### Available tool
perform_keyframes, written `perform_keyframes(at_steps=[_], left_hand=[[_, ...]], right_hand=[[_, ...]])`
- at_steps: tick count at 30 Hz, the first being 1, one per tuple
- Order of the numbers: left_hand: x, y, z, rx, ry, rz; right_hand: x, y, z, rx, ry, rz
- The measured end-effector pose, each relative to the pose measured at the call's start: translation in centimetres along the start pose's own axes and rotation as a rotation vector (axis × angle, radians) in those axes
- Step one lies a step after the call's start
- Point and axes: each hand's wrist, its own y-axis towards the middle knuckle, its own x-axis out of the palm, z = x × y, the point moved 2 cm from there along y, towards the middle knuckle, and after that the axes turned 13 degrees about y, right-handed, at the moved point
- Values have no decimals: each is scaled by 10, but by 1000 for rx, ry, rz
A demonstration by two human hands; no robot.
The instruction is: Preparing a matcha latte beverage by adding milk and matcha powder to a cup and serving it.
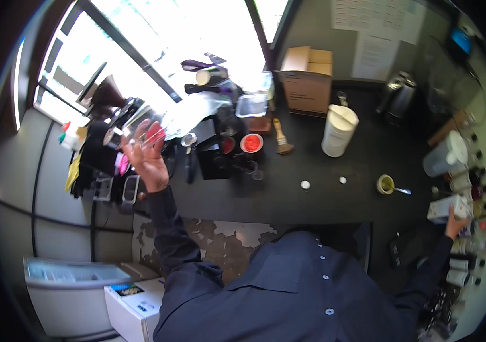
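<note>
My left hand (145, 160) is raised over the left end of the dark counter, its fingers around a clear vessel (137, 133) with some red showing at it. Blur hides the vessel's exact shape. At the far right, my right hand (456, 225) grips a white carton (444, 208) beside a row of bottles (478, 188). A small cup of yellow-green stuff (384, 184) with a spoon (403, 190) in it stands left of the carton. Two small white round pieces, one (305, 184) and another (342, 180), lie on the counter (243, 201).
A bowl of red bits (251, 143), a brush (282, 139) and a lidded white canister (339, 130) stand mid-counter. Behind are a cardboard box (307, 83) and a metal jug (398, 97). A clear pitcher (444, 156) stands right. An open chest freezer (72, 299) is at lower left.
</note>
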Motion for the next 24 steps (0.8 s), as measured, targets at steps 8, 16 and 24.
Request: perform_keyframes(at_steps=[8,16,24], left_hand=[[173,-151,-26,-301,-158,-694],[402,-430,-26,-237,-122,-1401],[499,-503,-29,208,259,-1469]], right_hand=[[24,-150,-233,65,488,110],[-96,-338,-213,399,338,154],[-112,-422,-209,572,236,103]])
